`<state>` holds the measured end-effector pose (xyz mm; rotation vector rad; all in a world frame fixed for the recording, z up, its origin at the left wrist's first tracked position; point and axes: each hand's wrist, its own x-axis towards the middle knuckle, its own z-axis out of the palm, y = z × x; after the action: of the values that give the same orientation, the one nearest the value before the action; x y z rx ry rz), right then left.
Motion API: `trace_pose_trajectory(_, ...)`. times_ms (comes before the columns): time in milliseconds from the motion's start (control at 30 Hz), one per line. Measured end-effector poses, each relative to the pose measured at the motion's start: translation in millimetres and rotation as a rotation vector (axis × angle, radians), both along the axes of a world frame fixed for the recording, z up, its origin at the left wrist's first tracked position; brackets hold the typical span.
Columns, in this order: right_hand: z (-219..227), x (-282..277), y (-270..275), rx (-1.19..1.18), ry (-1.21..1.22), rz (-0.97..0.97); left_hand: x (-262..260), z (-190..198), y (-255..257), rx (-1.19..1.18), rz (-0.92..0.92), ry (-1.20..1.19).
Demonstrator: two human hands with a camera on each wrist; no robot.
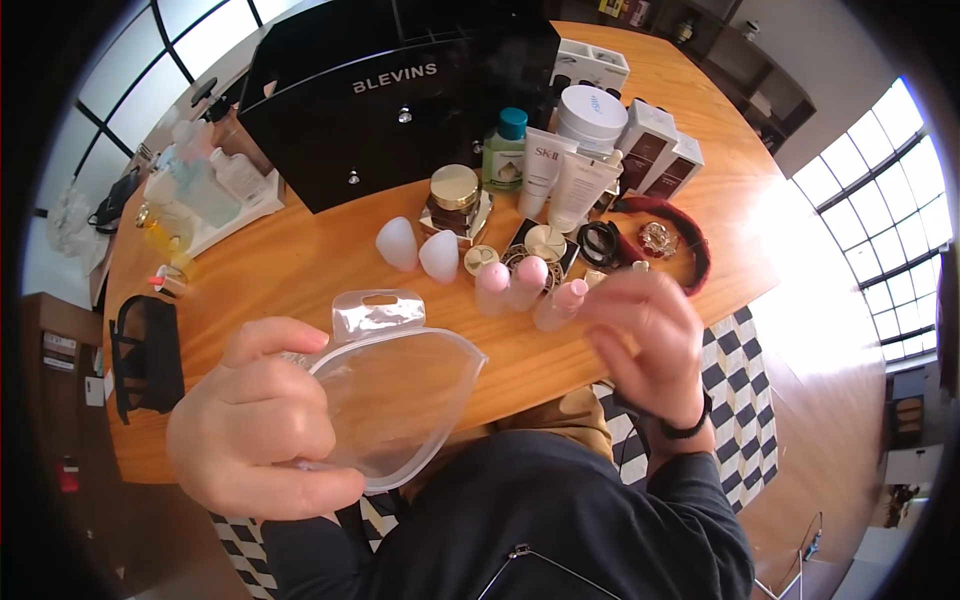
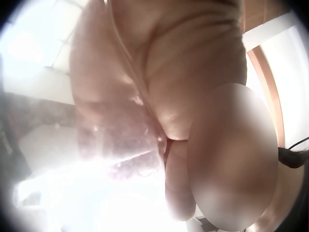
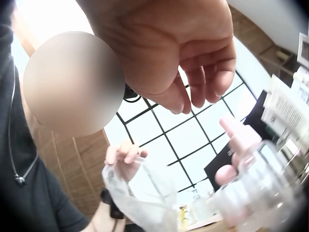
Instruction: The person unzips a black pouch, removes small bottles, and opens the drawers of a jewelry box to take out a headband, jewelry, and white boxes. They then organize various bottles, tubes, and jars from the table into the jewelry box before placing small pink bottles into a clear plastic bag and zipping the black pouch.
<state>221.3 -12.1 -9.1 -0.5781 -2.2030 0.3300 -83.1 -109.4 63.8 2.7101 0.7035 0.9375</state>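
A clear plastic pouch (image 1: pixel 400 395) with a hanging tab is gripped at its left side by my left hand (image 1: pixel 260 425); the same hand (image 3: pixel 126 162) holds the whitish pouch (image 3: pixel 145 195) in the right wrist view. My right hand (image 1: pixel 645 345), slightly blurred, is raised with relaxed fingers and nothing visible in them, beside a small clear bottle with a pink pump top (image 1: pixel 568 298). Two more small bottles with round pink caps (image 1: pixel 532 272) stand just left of it. In the right wrist view, the right hand (image 3: pixel 193 58) hangs above the pink pump (image 3: pixel 241 136), apart from it.
Behind stands a black BLEVINS case (image 1: pixel 400 110). White tubes (image 1: pixel 580 190), jars, boxes and a green bottle (image 1: pixel 504 155) crowd the back right, near a dark red headband (image 1: pixel 700 250). Two pale egg-shaped pieces (image 1: pixel 438 256) lie mid-table. At left are a tray of bottles (image 1: pixel 235 225) and a black case (image 1: pixel 150 350).
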Motion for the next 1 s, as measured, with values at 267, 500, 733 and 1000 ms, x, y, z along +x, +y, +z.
trace_pose_trajectory(267, -14, 3, 9, -0.139, -0.162, -0.168, -4, 2, -4, 0.021, -0.003, -0.021)
trace_pose_trajectory(500, 2, 14, -10, -0.248, 0.141, -0.149, -17, 15, -2, -0.030, -0.102, 0.068)
trace_pose_trajectory(733, 7, -14, -26, -0.254, 0.576, 0.273, -24, 10, 5, -0.033, -0.139, 0.050)
trace_pose_trajectory(1000, 7, -79, -22, -0.019, 0.020, 0.481, -20, 2, 0, 0.050, -0.054, -0.085)
